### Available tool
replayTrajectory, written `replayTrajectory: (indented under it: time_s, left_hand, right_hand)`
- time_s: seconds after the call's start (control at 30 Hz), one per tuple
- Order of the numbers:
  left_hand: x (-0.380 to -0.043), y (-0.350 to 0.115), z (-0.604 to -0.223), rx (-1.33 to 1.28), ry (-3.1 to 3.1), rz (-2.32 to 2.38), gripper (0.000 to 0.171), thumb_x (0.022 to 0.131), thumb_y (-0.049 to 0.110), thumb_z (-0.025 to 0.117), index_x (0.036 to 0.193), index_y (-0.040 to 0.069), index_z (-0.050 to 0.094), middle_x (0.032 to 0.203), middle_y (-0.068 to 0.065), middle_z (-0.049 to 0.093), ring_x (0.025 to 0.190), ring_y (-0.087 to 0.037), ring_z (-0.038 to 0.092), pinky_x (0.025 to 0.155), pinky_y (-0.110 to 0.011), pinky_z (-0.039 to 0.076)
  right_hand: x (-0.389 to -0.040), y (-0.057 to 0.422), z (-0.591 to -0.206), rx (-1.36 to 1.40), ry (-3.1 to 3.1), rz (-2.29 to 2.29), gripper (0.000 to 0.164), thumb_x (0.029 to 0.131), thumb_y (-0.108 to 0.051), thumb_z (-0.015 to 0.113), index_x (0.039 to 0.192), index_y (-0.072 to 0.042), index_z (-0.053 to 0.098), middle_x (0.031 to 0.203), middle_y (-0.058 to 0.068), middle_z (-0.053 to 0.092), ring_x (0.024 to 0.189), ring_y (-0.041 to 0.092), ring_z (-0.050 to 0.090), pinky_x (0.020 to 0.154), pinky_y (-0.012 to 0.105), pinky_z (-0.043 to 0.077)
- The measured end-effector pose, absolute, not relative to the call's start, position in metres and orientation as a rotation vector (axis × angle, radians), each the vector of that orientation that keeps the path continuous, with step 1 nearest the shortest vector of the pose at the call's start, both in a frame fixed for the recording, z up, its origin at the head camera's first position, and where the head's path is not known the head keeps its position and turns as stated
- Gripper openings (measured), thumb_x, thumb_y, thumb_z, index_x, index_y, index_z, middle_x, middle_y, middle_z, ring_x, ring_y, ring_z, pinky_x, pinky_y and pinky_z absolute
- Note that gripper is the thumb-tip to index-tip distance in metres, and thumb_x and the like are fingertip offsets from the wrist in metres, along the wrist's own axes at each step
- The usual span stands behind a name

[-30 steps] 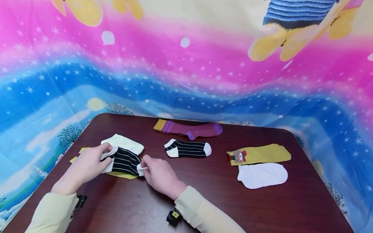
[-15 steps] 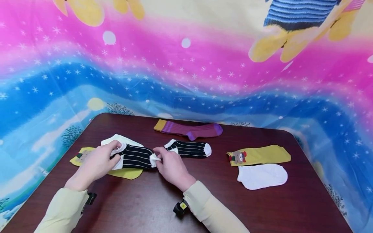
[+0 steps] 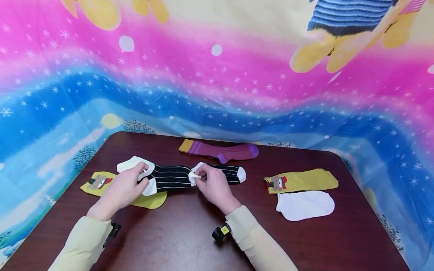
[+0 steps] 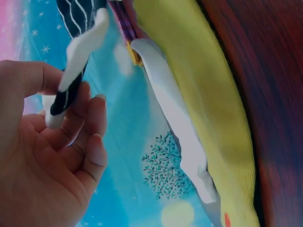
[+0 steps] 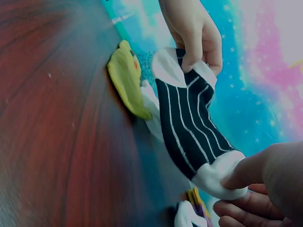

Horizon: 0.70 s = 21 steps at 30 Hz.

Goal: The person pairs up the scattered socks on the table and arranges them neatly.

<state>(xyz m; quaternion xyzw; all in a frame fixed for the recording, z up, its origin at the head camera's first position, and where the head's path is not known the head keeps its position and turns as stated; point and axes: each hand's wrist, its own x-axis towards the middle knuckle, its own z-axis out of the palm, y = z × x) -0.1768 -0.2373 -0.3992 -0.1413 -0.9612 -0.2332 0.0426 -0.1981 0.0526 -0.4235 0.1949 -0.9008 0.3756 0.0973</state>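
Observation:
A black sock with white pinstripes (image 3: 171, 177) is stretched between both hands, raised off the table as the right wrist view shows. My left hand (image 3: 123, 190) pinches its white cuff end near the heel; in the left wrist view the cuff (image 4: 83, 52) sits between thumb and fingers. At the other end, my right hand (image 3: 217, 188) pinches the white toe (image 5: 220, 175). Behind the right hand lies a matching black striped sock (image 3: 230, 173), partly covered. Below the left hand are a yellow sock with a bear (image 3: 150, 200) and a white sock (image 3: 132, 162).
At the table's back lies a purple sock with a yellow cuff (image 3: 220, 150). To the right, a second yellow bear sock (image 3: 308, 180) rests just behind another white sock (image 3: 306, 205). A printed cloth (image 3: 217, 82) hangs behind the dark wooden table (image 3: 176, 241).
Both hands have moved right with the striped sock, away from above the yellow and white socks. The yellow sock's bear now shows, and the held toe overlaps the matching striped sock.

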Motion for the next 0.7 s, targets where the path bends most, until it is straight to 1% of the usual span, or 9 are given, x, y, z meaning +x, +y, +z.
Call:
replayTrajectory:
  time_s: [0.1, 0.17, 0.23, 0.33, 0.43, 0.57, 0.7]
  left_hand:
    - [-0.178, -0.235, -0.400, -0.438, -2.918, -0.704, 0.027, 0.096, 0.012, 0.061, 0.120, 0.003, 0.057, 0.096, -0.010, 0.068, 0.070, -0.020, 0.054, 0.066, -0.040, 0.049]
    - [-0.179, -0.233, -0.400, -0.448, -2.912, -0.712, 0.026, 0.096, 0.011, 0.061, 0.120, 0.003, 0.056, 0.101, -0.012, 0.068, 0.073, -0.021, 0.056, 0.069, -0.041, 0.050]
    - [-0.179, -0.230, -0.399, -0.464, -2.903, -0.721, 0.025, 0.096, 0.011, 0.061, 0.119, 0.003, 0.056, 0.101, -0.012, 0.068, 0.074, -0.022, 0.056, 0.070, -0.042, 0.050]
    - [-0.181, -0.226, -0.398, -0.490, -2.895, -0.735, 0.022, 0.096, 0.010, 0.062, 0.117, 0.005, 0.056, 0.095, -0.009, 0.066, 0.073, -0.022, 0.055, 0.069, -0.041, 0.048]
    - [-0.182, -0.222, -0.397, -0.503, -2.883, -0.739, 0.020, 0.097, 0.010, 0.062, 0.115, 0.006, 0.056, 0.095, -0.008, 0.065, 0.074, -0.022, 0.054, 0.069, -0.040, 0.047]
    - [-0.184, -0.217, -0.398, -0.514, -2.861, -0.756, 0.020, 0.098, 0.010, 0.063, 0.116, 0.006, 0.056, 0.090, -0.005, 0.063, 0.071, -0.021, 0.052, 0.066, -0.038, 0.044]
    - [-0.188, -0.213, -0.400, -0.528, -2.829, -0.792, 0.020, 0.099, 0.009, 0.063, 0.117, 0.005, 0.056, 0.083, -0.002, 0.057, 0.067, -0.019, 0.049, 0.063, -0.036, 0.043]
  right_hand:
    - [-0.201, 0.059, -0.424, 0.551, -2.659, 1.097, 0.021, 0.087, -0.005, 0.076, 0.107, -0.008, 0.074, 0.082, -0.004, 0.068, 0.072, 0.007, 0.062, 0.068, 0.024, 0.051]
    - [-0.203, 0.063, -0.423, 0.538, -2.657, 1.069, 0.026, 0.086, -0.004, 0.075, 0.112, -0.006, 0.075, 0.081, -0.003, 0.066, 0.071, 0.009, 0.060, 0.067, 0.026, 0.050]
    - [-0.205, 0.067, -0.424, 0.525, -2.654, 1.050, 0.026, 0.085, -0.003, 0.074, 0.111, -0.005, 0.075, 0.081, -0.003, 0.064, 0.071, 0.011, 0.058, 0.067, 0.027, 0.049]
    - [-0.207, 0.072, -0.425, 0.504, -2.649, 1.046, 0.018, 0.085, -0.004, 0.073, 0.103, -0.006, 0.076, 0.082, -0.002, 0.062, 0.072, 0.013, 0.056, 0.067, 0.029, 0.048]
    - [-0.209, 0.078, -0.426, 0.477, -2.645, 1.086, 0.011, 0.086, -0.005, 0.074, 0.096, -0.008, 0.075, 0.082, -0.004, 0.062, 0.073, 0.012, 0.057, 0.068, 0.028, 0.049]
    - [-0.211, 0.086, -0.424, 0.436, -2.632, 1.210, 0.008, 0.089, -0.006, 0.074, 0.096, -0.010, 0.074, 0.085, -0.004, 0.067, 0.073, 0.010, 0.062, 0.069, 0.029, 0.053]
    - [-0.212, 0.096, -0.420, 0.388, -2.608, 1.367, 0.006, 0.092, -0.010, 0.076, 0.098, -0.010, 0.074, 0.089, -0.003, 0.072, 0.076, 0.010, 0.067, 0.074, 0.032, 0.056]
